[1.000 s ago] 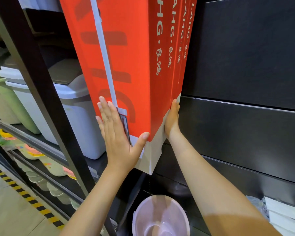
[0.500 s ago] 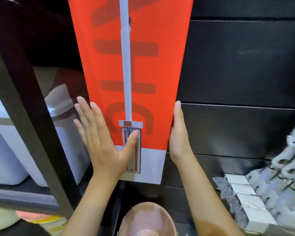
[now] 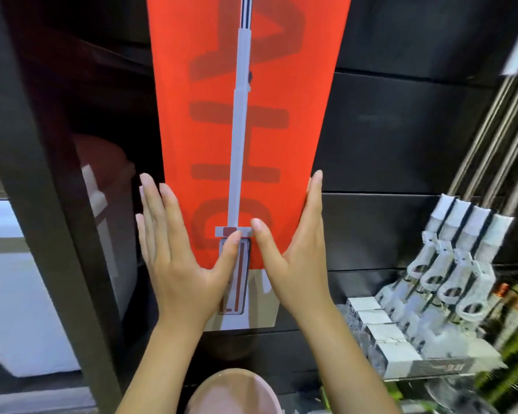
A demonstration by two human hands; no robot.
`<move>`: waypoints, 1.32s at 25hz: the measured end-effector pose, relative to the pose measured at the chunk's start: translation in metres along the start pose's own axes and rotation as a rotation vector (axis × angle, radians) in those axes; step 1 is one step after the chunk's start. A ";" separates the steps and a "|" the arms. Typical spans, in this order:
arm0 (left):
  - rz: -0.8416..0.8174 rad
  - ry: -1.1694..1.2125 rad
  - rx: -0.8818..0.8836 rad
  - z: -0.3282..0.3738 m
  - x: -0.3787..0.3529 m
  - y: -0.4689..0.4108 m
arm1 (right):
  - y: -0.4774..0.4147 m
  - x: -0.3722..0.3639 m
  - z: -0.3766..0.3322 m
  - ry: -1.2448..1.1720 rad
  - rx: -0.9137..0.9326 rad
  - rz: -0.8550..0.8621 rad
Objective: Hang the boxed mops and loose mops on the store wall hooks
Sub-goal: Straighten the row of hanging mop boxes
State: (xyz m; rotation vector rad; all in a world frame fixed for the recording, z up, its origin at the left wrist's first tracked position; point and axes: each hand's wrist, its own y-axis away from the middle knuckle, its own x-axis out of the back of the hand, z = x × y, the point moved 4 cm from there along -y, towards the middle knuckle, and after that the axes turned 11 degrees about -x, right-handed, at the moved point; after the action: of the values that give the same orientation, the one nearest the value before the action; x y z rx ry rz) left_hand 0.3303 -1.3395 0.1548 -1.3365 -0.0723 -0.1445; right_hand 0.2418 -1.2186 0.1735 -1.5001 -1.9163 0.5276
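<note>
Against the black slatted wall (image 3: pixel 401 130), centre of view: one boxed mop (image 3: pixel 260 138). It is tall and narrow, with an orange-red face, darker red lettering running down it, a white mop printed along the middle and a white band at the foot. Its top runs out of view; I cannot tell what holds it. Left hand (image 3: pixel 177 264) lies flat on the box's left edge, fingers (image 3: pixel 162 210) straight, thumb across the printed mop head. Right hand (image 3: pixel 299 258) mirrors it on the right edge, fingers straight, gripping nothing. Right, apart from the box: loose mops (image 3: pixel 449 264), blurred, metal handles slanting up. Left: dark shelf post (image 3: pixel 51 204), white bin (image 3: pixel 18 294). Near, below: pink basin (image 3: pixel 234 392).
</note>
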 end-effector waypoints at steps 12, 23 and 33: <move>-0.128 0.505 0.135 -0.018 0.007 -0.010 | -0.008 -0.007 -0.015 -0.120 -0.080 0.056; -0.225 0.690 0.354 -0.032 0.001 -0.004 | -0.009 -0.011 -0.012 -0.145 -0.085 0.073; -0.201 0.717 0.413 -0.037 0.005 -0.003 | -0.008 -0.016 -0.014 -0.162 -0.103 0.066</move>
State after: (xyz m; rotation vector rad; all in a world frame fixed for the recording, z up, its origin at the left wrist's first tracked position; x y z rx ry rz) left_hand 0.3333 -1.3761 0.1495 -0.8043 0.3548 -0.7306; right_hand 0.2476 -1.2372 0.1849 -1.6344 -2.0510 0.6045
